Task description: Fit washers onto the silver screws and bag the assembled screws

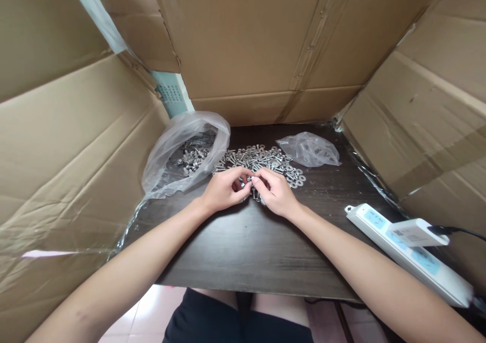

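Observation:
My left hand [230, 187] and my right hand [275, 190] meet over the front edge of a heap of bolts, nuts and washers [258, 157]. Both are closed in a pinch, fingertips nearly touching. Between them shows a small shiny metal bolt [249, 179], partly covered by the fingers. Whether a nut or washer sits on it I cannot tell. A few more loose bolts [256, 196] lie on the table just below the fingertips. Left of the heap, an open clear plastic bag [159, 168] holds several metal fasteners [193, 159].
A crumpled clear bag [313, 151] lies behind the heap on the right. On the dark table [243, 247], a white power strip [402, 254] with a plugged-in white adapter [419, 232] runs along the right side. Cardboard walls [250, 39] enclose the back and both sides.

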Demonstrator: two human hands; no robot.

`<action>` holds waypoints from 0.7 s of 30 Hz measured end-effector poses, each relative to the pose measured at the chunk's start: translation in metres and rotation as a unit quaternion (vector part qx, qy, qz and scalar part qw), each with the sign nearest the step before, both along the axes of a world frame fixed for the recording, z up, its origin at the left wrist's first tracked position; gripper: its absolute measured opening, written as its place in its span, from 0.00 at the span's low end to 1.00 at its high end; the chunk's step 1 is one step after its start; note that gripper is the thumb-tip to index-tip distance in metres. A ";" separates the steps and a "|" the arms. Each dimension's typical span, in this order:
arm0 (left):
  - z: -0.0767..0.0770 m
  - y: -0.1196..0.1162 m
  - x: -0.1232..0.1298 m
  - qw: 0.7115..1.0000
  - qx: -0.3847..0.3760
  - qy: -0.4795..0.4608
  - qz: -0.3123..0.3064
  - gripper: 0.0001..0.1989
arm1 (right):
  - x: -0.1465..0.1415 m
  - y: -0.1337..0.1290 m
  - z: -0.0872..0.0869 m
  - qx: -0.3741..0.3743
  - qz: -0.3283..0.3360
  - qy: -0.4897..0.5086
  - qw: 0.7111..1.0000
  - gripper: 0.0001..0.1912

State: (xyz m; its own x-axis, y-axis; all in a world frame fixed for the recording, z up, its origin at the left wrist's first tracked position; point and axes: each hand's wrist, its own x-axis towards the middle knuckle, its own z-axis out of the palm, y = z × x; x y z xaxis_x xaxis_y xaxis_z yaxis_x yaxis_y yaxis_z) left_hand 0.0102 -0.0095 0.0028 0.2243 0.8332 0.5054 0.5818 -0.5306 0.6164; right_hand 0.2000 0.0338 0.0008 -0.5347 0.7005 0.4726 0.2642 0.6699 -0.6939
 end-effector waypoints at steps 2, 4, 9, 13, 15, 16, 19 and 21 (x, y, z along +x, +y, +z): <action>0.000 0.000 0.000 1.000 -0.001 0.000 -0.003 0.11 | 0.000 0.000 0.000 0.001 0.003 0.000 1.000 0.11; 0.000 0.000 0.000 1.000 -0.003 0.001 -0.004 0.11 | 0.000 0.000 0.000 0.001 0.004 -0.001 1.000 0.12; 0.000 0.000 0.000 1.000 -0.003 0.002 0.001 0.10 | 0.000 0.000 0.000 0.001 0.002 -0.004 1.000 0.12; 0.000 0.000 0.000 1.000 -0.002 -0.001 0.000 0.11 | 0.000 0.000 0.001 -0.002 -0.005 -0.012 1.000 0.08; 0.000 0.000 0.000 1.000 -0.002 -0.003 -0.002 0.11 | 0.000 0.000 0.001 -0.005 -0.006 -0.012 1.000 0.06; 0.000 0.000 0.000 1.000 -0.001 -0.002 -0.002 0.11 | 0.000 0.000 0.001 -0.007 -0.006 -0.012 1.000 0.05; -0.001 0.000 -0.001 1.000 0.000 0.001 -0.001 0.11 | 0.000 0.000 0.001 -0.011 -0.005 -0.011 1.000 0.03; -0.001 0.000 -0.001 1.000 0.001 0.002 -0.001 0.11 | 0.000 0.000 0.001 -0.009 -0.005 -0.011 1.000 0.02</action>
State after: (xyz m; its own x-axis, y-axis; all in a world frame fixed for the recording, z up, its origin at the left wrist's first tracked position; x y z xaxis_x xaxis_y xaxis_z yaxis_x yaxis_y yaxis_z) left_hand 0.0094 -0.0094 0.0020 0.2287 0.8321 0.5053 0.5833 -0.5327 0.6132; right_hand 0.2004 0.0337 0.0015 -0.5374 0.7147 0.4476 0.2871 0.6541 -0.6998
